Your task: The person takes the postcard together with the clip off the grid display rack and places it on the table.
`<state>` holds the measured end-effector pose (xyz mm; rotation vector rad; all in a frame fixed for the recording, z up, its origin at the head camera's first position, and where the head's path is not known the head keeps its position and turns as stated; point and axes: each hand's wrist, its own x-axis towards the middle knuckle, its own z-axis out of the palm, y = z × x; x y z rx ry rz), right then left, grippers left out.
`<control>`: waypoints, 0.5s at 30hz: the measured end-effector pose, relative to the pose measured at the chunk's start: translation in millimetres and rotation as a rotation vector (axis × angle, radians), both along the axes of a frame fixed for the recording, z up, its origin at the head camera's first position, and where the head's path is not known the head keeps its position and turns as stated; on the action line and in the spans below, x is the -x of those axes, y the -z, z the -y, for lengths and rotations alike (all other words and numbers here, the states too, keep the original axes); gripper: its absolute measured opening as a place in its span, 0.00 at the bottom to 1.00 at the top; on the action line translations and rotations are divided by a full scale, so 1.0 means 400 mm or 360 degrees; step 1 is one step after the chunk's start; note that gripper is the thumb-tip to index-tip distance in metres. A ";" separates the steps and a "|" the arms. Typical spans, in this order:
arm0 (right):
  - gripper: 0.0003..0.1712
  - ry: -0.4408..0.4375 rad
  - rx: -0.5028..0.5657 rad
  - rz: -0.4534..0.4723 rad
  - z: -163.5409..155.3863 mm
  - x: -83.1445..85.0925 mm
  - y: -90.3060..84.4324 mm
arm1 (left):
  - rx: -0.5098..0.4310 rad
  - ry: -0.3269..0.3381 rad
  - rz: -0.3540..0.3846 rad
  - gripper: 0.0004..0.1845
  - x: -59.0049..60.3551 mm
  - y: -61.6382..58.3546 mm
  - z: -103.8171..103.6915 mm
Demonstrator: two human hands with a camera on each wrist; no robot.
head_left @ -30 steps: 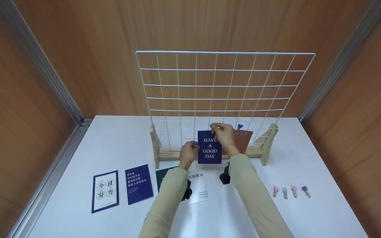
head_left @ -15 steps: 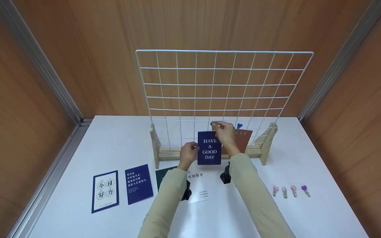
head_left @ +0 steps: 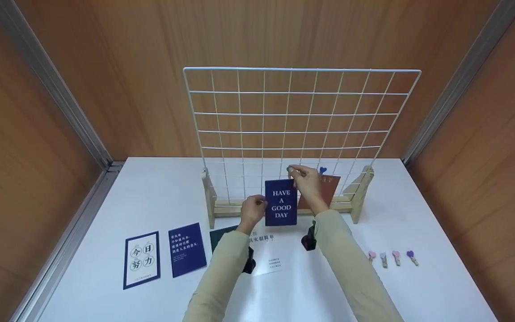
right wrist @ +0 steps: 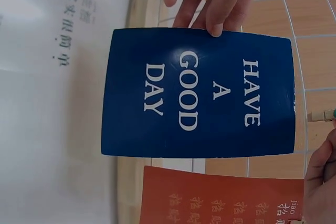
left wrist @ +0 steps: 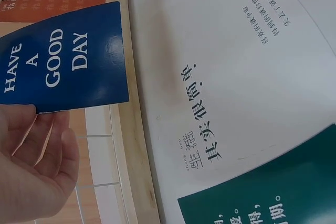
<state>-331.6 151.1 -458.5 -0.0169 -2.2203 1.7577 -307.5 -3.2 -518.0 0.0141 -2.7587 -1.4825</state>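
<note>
A dark blue card (head_left: 280, 203) reading HAVE A GOOD DAY stands upright against the lower part of a white wire grid (head_left: 302, 114). My left hand (head_left: 261, 204) pinches the card's left edge; the left wrist view shows its fingers (left wrist: 31, 156) behind the blue card (left wrist: 63, 61). My right hand (head_left: 294, 171) pinches a small wooden clip (head_left: 290, 169) at the card's top edge, by a grid wire. The clip (right wrist: 321, 115) tip appears beside the blue card (right wrist: 199, 93) in the right wrist view.
An orange-brown card (head_left: 327, 192) hangs on the grid from a blue heart clip (head_left: 323, 170). The grid stands in wooden feet (head_left: 361, 192). On the white table (head_left: 418, 210) lie a white bordered card (head_left: 141, 259), a blue card (head_left: 187, 249), a green card (head_left: 219, 236), a white card (head_left: 268, 257) and several clips (head_left: 391, 258).
The blue card and my left hand have sunk slightly and drifted left. My right hand stays at the card's top with the clip.
</note>
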 end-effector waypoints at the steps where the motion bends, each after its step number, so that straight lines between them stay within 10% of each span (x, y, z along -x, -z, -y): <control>1: 0.10 -0.0001 0.0008 -0.0009 -0.001 -0.001 0.000 | -0.0005 0.0002 0.0000 0.09 -0.001 0.002 0.001; 15: 0.11 -0.0099 0.0114 -0.0005 -0.029 -0.015 0.009 | -0.0094 0.0104 -0.0030 0.09 -0.019 0.012 0.012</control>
